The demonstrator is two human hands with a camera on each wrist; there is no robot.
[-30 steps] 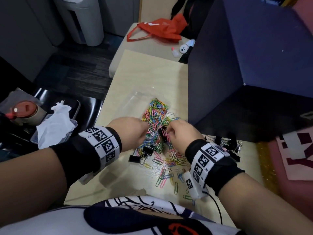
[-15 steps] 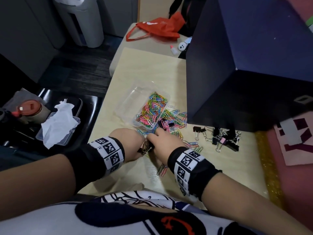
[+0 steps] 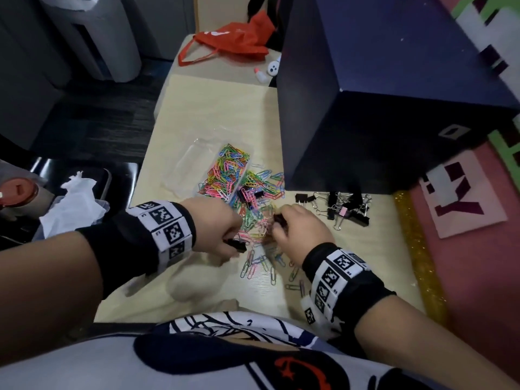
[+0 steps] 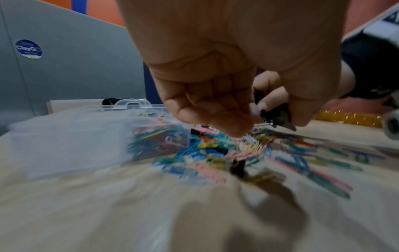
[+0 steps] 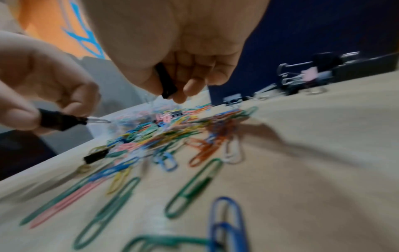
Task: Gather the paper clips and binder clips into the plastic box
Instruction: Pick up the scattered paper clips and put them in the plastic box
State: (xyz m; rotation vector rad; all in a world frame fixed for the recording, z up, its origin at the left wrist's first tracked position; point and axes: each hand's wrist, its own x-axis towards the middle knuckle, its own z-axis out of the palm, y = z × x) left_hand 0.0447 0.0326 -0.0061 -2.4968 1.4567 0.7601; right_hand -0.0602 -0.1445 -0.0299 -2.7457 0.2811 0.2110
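Note:
A clear plastic box (image 3: 194, 161) lies on the pale table (image 3: 213, 108), its right half full of coloured paper clips (image 3: 229, 170). More paper clips (image 3: 261, 192) spill from it toward me and lie loose near my wrists. My left hand (image 3: 222, 229) pinches a black binder clip (image 3: 237, 244), seen also as the binder clip (image 5: 59, 120) in the right wrist view. My right hand (image 3: 298, 226) holds another black binder clip (image 5: 166, 81) between thumb and fingers. A heap of black binder clips (image 3: 344, 206) lies to the right.
A big dark blue box (image 3: 394, 94) stands on the table's right, close behind the clips. A red bag (image 3: 233, 40) lies at the far end. Left of the table is a black chair with a tissue-filled tray (image 3: 70, 204). A pink mat (image 3: 478, 249) borders the right.
Both hands drew back from the plastic box toward me and now hover over the loose clips. Each now pinches a black binder clip. The hands have moved slightly apart.

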